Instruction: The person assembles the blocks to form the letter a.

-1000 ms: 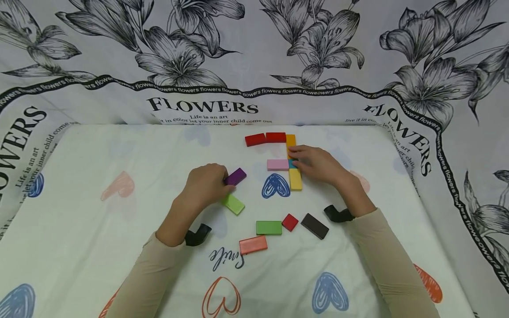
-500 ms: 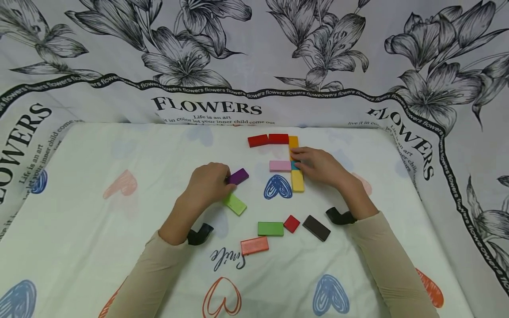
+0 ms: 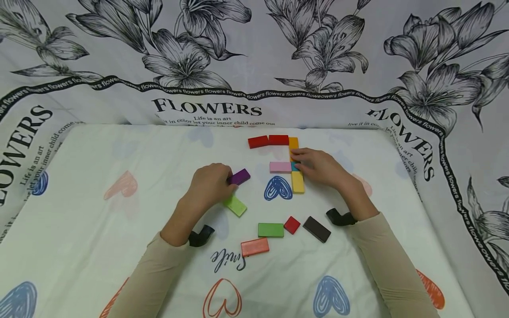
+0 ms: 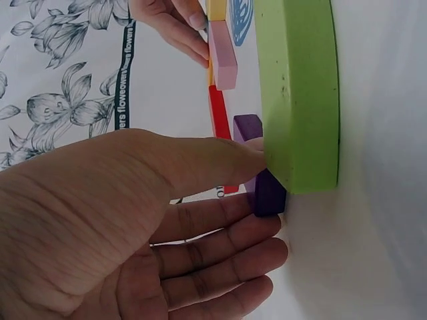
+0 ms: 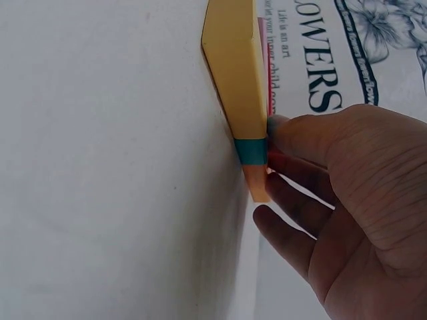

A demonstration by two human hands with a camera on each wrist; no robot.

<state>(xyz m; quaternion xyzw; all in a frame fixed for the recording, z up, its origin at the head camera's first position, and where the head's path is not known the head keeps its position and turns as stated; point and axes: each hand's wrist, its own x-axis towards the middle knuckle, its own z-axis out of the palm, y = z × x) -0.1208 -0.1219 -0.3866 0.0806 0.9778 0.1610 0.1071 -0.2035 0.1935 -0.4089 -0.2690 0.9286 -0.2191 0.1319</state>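
Observation:
My left hand [image 3: 210,183] pinches a purple block [image 3: 240,177] by its left end, between thumb and index finger. Just below it lies a lime green block [image 3: 236,206], large at the front of the left wrist view. My right hand [image 3: 320,165] rests its fairly straight fingertips on a column of blocks: an orange block [image 3: 293,142], a small blue block [image 3: 294,166], partly covered by the thumb, and a yellow block [image 3: 297,182]. A pink block [image 3: 280,167] touches the column's left side. Two red blocks, including one red block [image 3: 278,140], run left from its top.
Nearer the person lie a green block [image 3: 271,230], a small red block [image 3: 292,225], a dark block [image 3: 317,229] and a coral block [image 3: 255,247]. The white tablecloth [image 3: 159,150] carries printed hearts. Black wrist pieces [image 3: 201,236] stick out beside both sleeves.
The whole head view has shifted slightly to the right. My left hand and the purple block have edged a little right; the right hand stays at the column.

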